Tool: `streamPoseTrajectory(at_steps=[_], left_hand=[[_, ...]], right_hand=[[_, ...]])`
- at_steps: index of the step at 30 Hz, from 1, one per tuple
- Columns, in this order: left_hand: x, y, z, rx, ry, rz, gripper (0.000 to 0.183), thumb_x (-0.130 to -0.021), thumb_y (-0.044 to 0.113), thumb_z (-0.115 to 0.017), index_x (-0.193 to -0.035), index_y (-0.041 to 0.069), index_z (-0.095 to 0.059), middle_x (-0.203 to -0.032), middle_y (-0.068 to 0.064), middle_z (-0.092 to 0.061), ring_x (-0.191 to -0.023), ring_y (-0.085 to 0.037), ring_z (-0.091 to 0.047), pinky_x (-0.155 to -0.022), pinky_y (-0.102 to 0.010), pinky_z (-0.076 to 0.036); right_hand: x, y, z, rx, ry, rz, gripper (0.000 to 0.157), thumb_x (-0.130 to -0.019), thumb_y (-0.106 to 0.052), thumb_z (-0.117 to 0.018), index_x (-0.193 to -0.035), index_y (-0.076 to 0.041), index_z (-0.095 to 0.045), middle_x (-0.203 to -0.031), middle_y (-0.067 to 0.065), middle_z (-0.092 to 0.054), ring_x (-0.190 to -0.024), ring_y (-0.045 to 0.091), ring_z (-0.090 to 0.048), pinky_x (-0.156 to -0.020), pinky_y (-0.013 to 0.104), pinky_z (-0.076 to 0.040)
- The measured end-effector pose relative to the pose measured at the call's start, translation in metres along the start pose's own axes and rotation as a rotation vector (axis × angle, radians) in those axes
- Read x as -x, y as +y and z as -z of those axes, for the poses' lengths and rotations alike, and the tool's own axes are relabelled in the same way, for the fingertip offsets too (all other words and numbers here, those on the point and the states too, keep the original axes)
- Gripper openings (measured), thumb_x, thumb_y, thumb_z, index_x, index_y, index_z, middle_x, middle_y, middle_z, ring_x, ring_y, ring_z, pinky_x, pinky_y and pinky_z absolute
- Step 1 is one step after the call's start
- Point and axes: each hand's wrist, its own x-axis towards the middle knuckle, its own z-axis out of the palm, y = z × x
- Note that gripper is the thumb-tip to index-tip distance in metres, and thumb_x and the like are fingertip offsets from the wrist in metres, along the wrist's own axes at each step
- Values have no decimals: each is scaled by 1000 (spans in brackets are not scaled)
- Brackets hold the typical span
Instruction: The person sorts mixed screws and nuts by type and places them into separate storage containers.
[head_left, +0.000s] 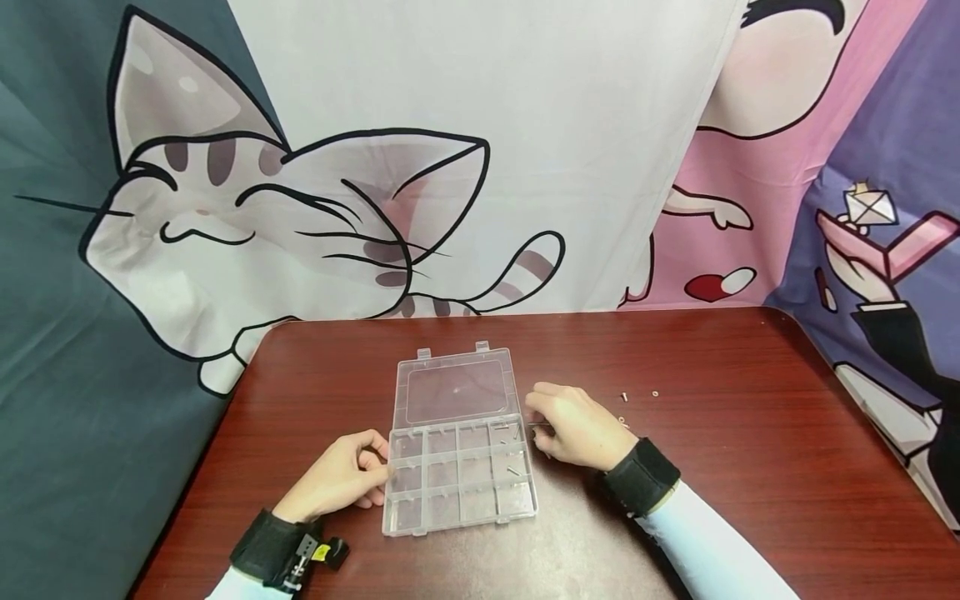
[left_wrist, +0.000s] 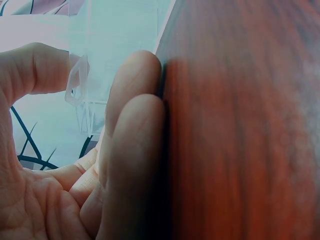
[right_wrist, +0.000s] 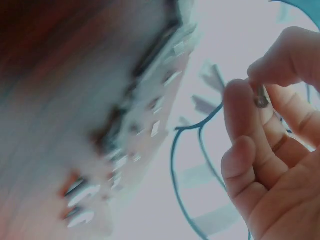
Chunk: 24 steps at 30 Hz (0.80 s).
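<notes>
A clear plastic compartment box lies on the table with its lid folded open towards the back. Several small screws are in its right-hand compartments. At the box's left edge, my left hand holds the side wall, thumb against the box and fingers low by the tabletop. My right hand is just right of the box, level with its back compartments. Between right thumb and index finger it pinches a small metal screw, partly hidden by the fingertips.
Behind the right hand, a loose screw and a small nut lie on the brown table. Another small nut is close to the right hand. A printed cloth hangs along the table's back edge.
</notes>
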Motion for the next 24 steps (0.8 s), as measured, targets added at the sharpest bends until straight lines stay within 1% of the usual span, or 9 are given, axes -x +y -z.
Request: streamPoseTrajectory(at_steps=[3,10,18,19,20,21,22,23,24], left_hand=[[0,0,0,-2,-2,4,30,-88,17,-66,-106,-3,-54,-70,-14,-66,-59,-28,-68,-54,-40,-57],[1,1,1,-1,-1,7,30,-88,18,-67,-106,-3,-54,-70,-16,-66,-60,-29,-68,-53,-41,-56],[1,1,0,-3,3,6,29,-88,17,-66,-105,-3,-54,-70,-15,-66,-59,-29,-67,-53,-40,-56],[1,1,0,-2,2,6,29,-88,17,-66,-105,-3,-54,-70,-15,-66,-59,-29,-67,-53,-40,-56],[1,1,0,-2,2,7,29,-88,17,-66,-105,-3,-54,-70,-15,-66,-58,-28,-67,-53,-40,-56],[0,1,0,-2,2,8,30,-88,18,-67,-105,-3,-54,-70,-15,-66,-59,-29,-67,-53,-40,-56],[0,1,0,-1,3,8,30,-88,18,-67,-105,-3,-54,-70,-15,-66,-59,-29,-67,-53,-40,-56],[1,1,0,-1,3,8,30,-88,18,-67,-105,-3,-54,-70,-15,-66,-59,-29,-67,-53,-40,-56],[1,1,0,1,3,8,30,-88,18,-67,-105,-3,-54,-70,-16,-66,-59,-29,-67,-53,-41,-56]], right_hand=[[-3,-8,2,-44,19,20,20,-69,-6,-68,-85,-15,-60,-82,-10,-51,-69,2,-50,-61,16,-45],[-7,-26,6,-85,46,71,18,-73,-5,-66,-88,-14,-62,-85,-11,-54,-71,-1,-52,-63,12,-44],[-8,-35,5,-114,38,118,17,-75,-5,-64,-88,-15,-61,-85,-10,-53,-68,0,-51,-62,8,-40],[-7,-36,6,-113,30,119,17,-76,-7,-66,-90,-15,-61,-85,-9,-54,-68,1,-52,-63,9,-42],[-7,-37,6,-101,13,117,19,-77,-11,-69,-95,-15,-63,-88,-9,-55,-71,2,-52,-66,11,-43],[-6,-38,8,-84,-14,111,26,-78,-19,-72,-103,-14,-65,-97,-6,-59,-79,4,-56,-73,14,-46],[-5,-39,8,-62,-50,104,40,-79,-30,-75,-114,-13,-65,-109,-2,-61,-91,8,-60,-82,20,-49],[-4,-41,9,-42,-91,94,57,-78,-41,-76,-126,-12,-62,-123,2,-60,-106,13,-60,-92,27,-49],[-3,-42,10,-23,-133,79,77,-76,-52,-76,-138,-12,-56,-138,7,-54,-122,19,-55,-101,34,-45]])
